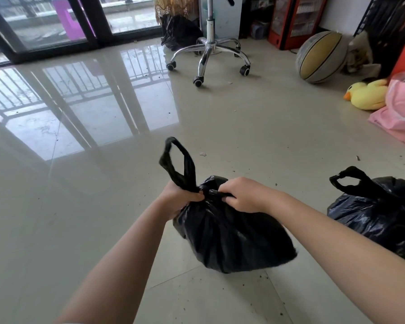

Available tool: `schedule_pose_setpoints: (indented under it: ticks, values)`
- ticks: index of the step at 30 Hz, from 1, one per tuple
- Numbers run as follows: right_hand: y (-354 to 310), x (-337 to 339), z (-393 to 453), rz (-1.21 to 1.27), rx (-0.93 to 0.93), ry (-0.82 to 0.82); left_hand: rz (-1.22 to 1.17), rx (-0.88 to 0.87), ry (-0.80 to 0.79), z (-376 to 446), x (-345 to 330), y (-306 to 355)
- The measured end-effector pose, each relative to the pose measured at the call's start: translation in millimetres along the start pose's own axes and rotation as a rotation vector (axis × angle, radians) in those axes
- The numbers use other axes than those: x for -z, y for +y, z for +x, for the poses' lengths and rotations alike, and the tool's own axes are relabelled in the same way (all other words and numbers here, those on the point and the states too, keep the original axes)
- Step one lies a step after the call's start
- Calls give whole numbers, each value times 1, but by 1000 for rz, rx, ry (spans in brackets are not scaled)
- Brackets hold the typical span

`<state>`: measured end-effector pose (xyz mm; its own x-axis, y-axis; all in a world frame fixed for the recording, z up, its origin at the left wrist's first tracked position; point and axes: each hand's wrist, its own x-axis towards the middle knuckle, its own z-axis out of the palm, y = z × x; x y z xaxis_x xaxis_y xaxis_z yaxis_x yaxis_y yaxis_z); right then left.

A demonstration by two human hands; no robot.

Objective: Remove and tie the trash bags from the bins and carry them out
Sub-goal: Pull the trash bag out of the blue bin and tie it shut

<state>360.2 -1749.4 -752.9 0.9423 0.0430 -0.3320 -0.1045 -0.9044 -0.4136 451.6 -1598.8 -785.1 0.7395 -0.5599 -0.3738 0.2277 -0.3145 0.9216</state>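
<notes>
A full black trash bag sits on the tiled floor in front of me. My left hand grips one of its handle loops, which stands up above my fist. My right hand grips the other handle, pulled sideways across the gathered neck. A second black trash bag with knotted handles lies on the floor at the right. A third black bag rests far back by the glass door.
An office chair's chrome wheeled base stands ahead. A basketball, a yellow plush duck and a pink bag line the right side. Sliding glass doors are at the back left. Small crumbs dot the floor.
</notes>
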Motion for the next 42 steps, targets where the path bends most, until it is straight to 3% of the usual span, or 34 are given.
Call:
schedule_pose_setpoints:
  ticks: [5, 7, 10, 12, 14, 19, 25, 34, 37, 39, 42]
  values:
    - [-9, -1, 2, 83, 16, 53, 169, -323, 409, 5, -8, -5]
    - [-12, -3, 2, 123, 19, 63, 274, -463, 476, 3, -11, -8]
    - [-14, -8, 4, 110, 7, 60, 412, -394, 484, 5, -11, -12]
    - [-12, -9, 4, 114, 1, 57, 597, -238, 448, 9, -11, -9]
    - [-8, -9, 2, 122, -18, 40, 592, -103, 358, 11, -11, -2]
    - [4, -13, -1, 127, -68, -4, -212, 94, 11, 0, -3, 4]
    - [8, -17, 0, 129, -107, -6, -594, 68, -129, 0, -9, -6]
    - [11, -27, -14, 148, -54, -137, -413, 59, -274, -2, -13, -19]
    - [15, -22, -20, 135, -50, -252, -279, 22, -172, -5, -13, -21]
    - [20, -18, -21, 165, -59, -155, -224, -10, -101, -6, -13, -24]
    - [31, -18, -20, 231, -90, 192, -212, -87, -112, -5, -17, -28]
